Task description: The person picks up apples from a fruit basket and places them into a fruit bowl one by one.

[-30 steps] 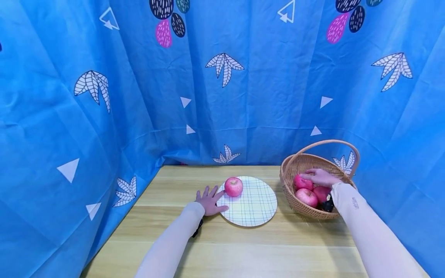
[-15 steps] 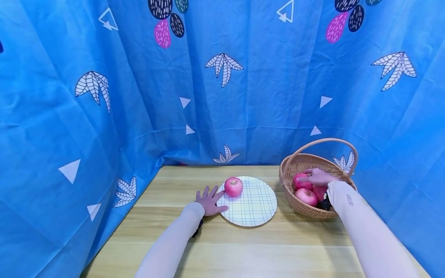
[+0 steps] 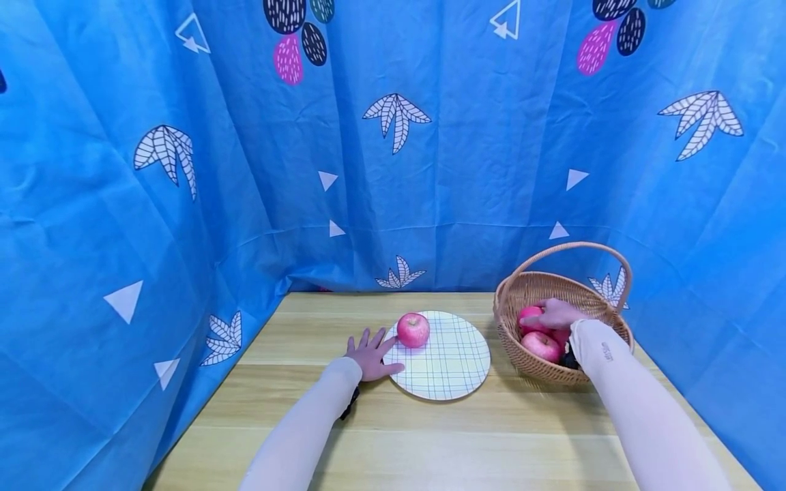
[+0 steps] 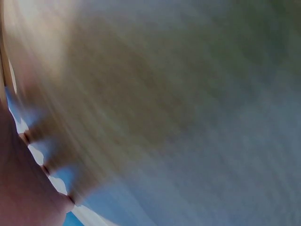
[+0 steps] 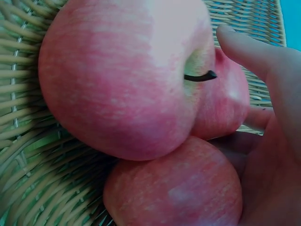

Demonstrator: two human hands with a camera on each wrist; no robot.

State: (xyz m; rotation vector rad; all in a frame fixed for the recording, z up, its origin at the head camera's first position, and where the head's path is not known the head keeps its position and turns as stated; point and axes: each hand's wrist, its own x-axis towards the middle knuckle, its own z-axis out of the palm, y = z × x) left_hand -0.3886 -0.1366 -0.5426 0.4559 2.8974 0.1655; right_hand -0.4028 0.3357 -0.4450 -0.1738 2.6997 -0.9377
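My left hand (image 3: pixel 368 358) lies with fingers spread at the left rim of a round checked plate (image 3: pixel 457 361). One pink-red apple (image 3: pixel 413 330) sits on that plate, just past the fingertips. Inside the wicker basket (image 3: pixel 577 285), my right hand (image 3: pixel 560 314) grips the far apple (image 3: pixel 529 316). In the right wrist view the thumb is over the gripped apple (image 5: pixel 228 101) and fingers curl behind it. A large stemmed apple (image 5: pixel 127 80) and a lower apple (image 5: pixel 174 188) lie beside it. The left wrist view is mostly blur, with part of the hand (image 4: pixel 28 183) at its left.
The basket's tall arched handle (image 3: pixel 571 245) rises over the right hand. Plate and basket stand on a light wooden table (image 3: pixel 442 443). A blue patterned curtain (image 3: pixel 393 191) closes off the back and both sides.
My right hand and forearm have shifted slightly left within the basket, fingers closing round the far apple. The left hand, plate and its apple stay in place.
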